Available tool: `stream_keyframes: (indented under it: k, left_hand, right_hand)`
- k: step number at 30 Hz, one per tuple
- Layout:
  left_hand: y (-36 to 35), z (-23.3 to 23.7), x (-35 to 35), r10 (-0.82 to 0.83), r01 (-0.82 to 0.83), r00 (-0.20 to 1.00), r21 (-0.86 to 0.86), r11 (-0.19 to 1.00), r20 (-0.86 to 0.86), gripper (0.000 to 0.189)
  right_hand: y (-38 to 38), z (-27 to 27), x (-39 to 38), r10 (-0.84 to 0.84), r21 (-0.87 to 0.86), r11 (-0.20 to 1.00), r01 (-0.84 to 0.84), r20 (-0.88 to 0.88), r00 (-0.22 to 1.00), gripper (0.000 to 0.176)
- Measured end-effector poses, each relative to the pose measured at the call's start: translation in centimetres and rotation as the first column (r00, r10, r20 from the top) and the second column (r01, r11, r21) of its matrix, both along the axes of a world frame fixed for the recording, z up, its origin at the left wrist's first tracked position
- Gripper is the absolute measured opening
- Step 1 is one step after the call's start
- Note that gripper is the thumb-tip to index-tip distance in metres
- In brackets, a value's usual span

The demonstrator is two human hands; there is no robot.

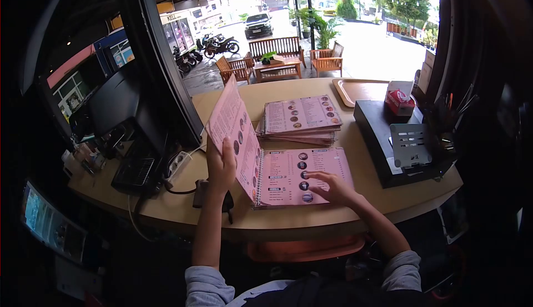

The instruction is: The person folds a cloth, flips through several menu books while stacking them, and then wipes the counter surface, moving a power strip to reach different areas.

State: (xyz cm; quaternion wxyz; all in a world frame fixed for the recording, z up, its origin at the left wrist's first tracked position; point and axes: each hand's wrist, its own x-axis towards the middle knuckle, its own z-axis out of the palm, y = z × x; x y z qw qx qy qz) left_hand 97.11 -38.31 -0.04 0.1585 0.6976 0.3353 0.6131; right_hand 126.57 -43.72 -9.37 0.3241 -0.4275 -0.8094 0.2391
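Note:
A spiral-bound pink menu [277,165] lies opened on the counter in front of me, its right page flat and printed with lists and round food pictures. The raised left pages [240,135] stand tilted up, gripped at their outer edge by my left hand [223,165], thumb on the near face and the other fingers hidden behind. Over the right page is my right hand [330,189], fingers stretched and apart, fingertips close to the pictures. Just behind the opened menu sits a stack of similar pink menus [300,115].
On the right of the counter [261,222] stands a black box [377,135] with a red tissue pack [400,100] and a grey stand [411,145]. A tray [369,91] lies behind. To the left are a monitor [119,104], a power strip [177,165] and cables.

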Motion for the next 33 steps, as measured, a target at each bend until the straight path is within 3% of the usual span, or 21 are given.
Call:
stream_keyframes:
  k: [1,2,3,5,8,9,10,11,12,14,16,19,20,21,23,24,25,26,28,30,33]
  left_hand:
    - [-0.1,0.2,1.4,-0.049,0.047,0.999,-0.082,0.996,-0.021,0.038]
    - [-0.6,0.3,3.0,-0.095,0.096,0.988,-0.002,0.995,-0.121,0.040]
    - [-1.7,1.0,5.2,-0.131,0.151,0.966,0.073,0.986,-0.222,0.043]
    - [-1.9,-2.2,8.6,-0.219,0.247,0.909,0.035,0.968,-0.354,0.051]
    - [-4.1,-5.8,12.4,-0.099,0.158,0.659,0.008,0.987,-0.746,0.059]
    - [-4.0,-7.9,13.5,-0.017,0.128,0.535,0.062,0.990,-0.845,0.060]
    - [-4.4,-9.3,14.2,-0.062,0.146,0.481,0.010,0.989,-0.875,0.060]
    - [-4.7,-10.6,14.5,-0.064,0.126,0.449,-0.008,0.992,-0.891,0.059]
    - [-5.1,-10.6,14.5,-0.123,0.144,0.452,-0.064,0.987,-0.883,0.059]
    - [-4.9,-10.3,13.6,-0.183,0.167,0.452,-0.118,0.979,-0.873,0.059]
    - [-3.5,-10.0,11.8,-0.408,0.229,0.649,-0.346,0.910,-0.642,0.061]
    - [-0.4,-11.6,7.0,-0.049,-0.066,0.902,-0.249,0.966,-0.428,0.060]
    - [0.7,-13.0,5.2,0.123,-0.203,0.927,-0.196,0.959,-0.356,0.060]
    - [1.1,-14.0,3.7,0.213,-0.319,0.914,-0.285,0.904,-0.346,0.062]
    - [3.2,-17.2,1.3,0.070,-0.119,0.993,-0.698,0.706,-0.099,0.063]
    - [2.6,-16.9,1.5,0.078,-0.127,0.992,-0.699,0.704,-0.102,0.063]
    - [1.7,-16.2,2.0,0.046,-0.231,0.958,-0.667,0.708,-0.283,0.062]
    - [1.1,-15.4,2.3,0.015,-0.326,0.891,-0.618,0.715,-0.453,0.061]
    - [0.9,-14.9,1.6,-0.003,-0.273,0.919,-0.643,0.716,-0.394,0.063]
    - [1.0,-14.6,1.2,-0.032,-0.207,0.944,-0.664,0.719,-0.328,0.066]
    - [1.5,-15.2,1.1,-0.077,-0.187,0.944,-0.715,0.674,-0.320,0.066]
  right_hand:
    - [0.1,0.1,1.2,-0.089,-0.084,0.994,0.074,-0.184,0.979,0.038]
    - [0.3,0.2,2.5,-0.191,-0.182,0.973,0.139,-0.313,0.930,0.031]
    - [0.3,0.4,3.7,-0.191,-0.179,0.974,0.140,-0.312,0.931,0.031]
    - [0.6,0.8,5.6,-0.236,-0.317,0.948,-0.032,-0.767,0.597,0.042]
    - [-0.2,1.9,7.5,-0.369,-0.431,0.854,-0.292,-0.897,0.245,0.042]
    - [0.0,1.1,8.0,-0.372,-0.434,0.854,-0.288,-0.895,0.245,0.042]
    - [0.4,0.0,8.4,-0.338,-0.426,0.872,-0.241,-0.880,0.334,0.041]
    - [0.9,-1.0,8.8,-0.304,-0.414,0.889,-0.196,-0.854,0.422,0.040]
    - [1.2,-2.6,9.4,-0.418,-0.523,0.847,-0.089,-0.762,0.495,0.038]
    - [0.5,-3.6,9.8,-0.450,-0.560,0.828,0.030,-0.633,0.630,0.040]
    - [0.6,-4.7,10.6,-0.416,-0.538,0.836,0.106,-0.497,0.761,0.044]
    - [2.3,-8.1,11.5,-0.415,-0.377,0.885,0.273,-0.374,0.830,0.047]
    - [2.3,-8.2,11.3,-0.495,-0.164,0.868,0.469,-0.206,0.844,0.054]
    - [2.1,-7.7,10.8,-0.490,-0.166,0.871,0.463,-0.210,0.846,0.054]
    - [1.6,-6.0,9.0,-0.393,-0.064,0.918,0.391,-0.011,0.920,0.060]
    - [1.4,-6.7,8.0,-0.440,0.071,0.896,0.438,0.016,0.898,0.059]
    - [0.6,-5.7,6.5,-0.420,-0.036,0.907,0.420,-0.003,0.907,0.053]
    - [0.7,-6.4,5.4,-0.459,0.062,0.888,0.455,0.060,0.887,0.051]
    - [0.5,-6.6,4.6,-0.496,0.161,0.864,0.476,0.116,0.861,0.049]
    - [0.5,-6.0,4.9,-0.433,-0.007,0.901,0.433,0.011,0.901,0.048]
    - [1.0,-6.0,5.3,-0.377,0.019,0.926,0.377,0.041,0.925,0.044]
